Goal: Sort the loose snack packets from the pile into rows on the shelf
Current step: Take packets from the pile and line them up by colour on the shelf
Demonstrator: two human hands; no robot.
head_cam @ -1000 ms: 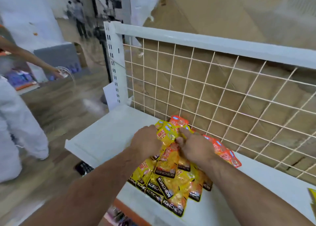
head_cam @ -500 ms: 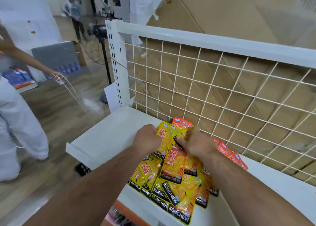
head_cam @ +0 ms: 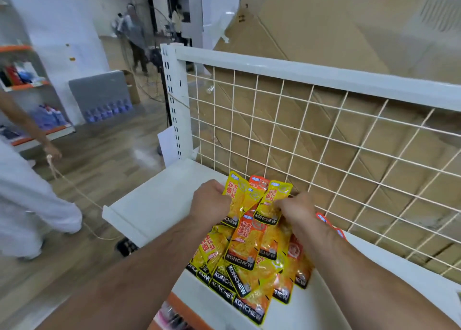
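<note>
A pile of yellow and orange snack packets (head_cam: 249, 262) marked KONCHEW lies on the white shelf (head_cam: 154, 204), spilling toward its front edge. My left hand (head_cam: 209, 202) grips a yellow packet (head_cam: 235, 197) at the top of the pile. My right hand (head_cam: 296, 212) pinches another yellow packet (head_cam: 270, 204) next to it. Both packets stand tilted up against the wire grid. An orange packet (head_cam: 258, 183) peeks out behind them. More orange packets (head_cam: 331, 226) show past my right wrist.
A white wire grid (head_cam: 324, 155) backs the shelf, with cardboard (head_cam: 324, 42) behind it. A white upright post (head_cam: 174, 100) stands at the shelf's left end. A person in white (head_cam: 27, 192) holding a cord stands on the wooden floor at left. People stand far back.
Both hands have lifted slightly with their packets, and the two yellow packets now fan apart at the top of the pile. The person at left has lowered an arm.
</note>
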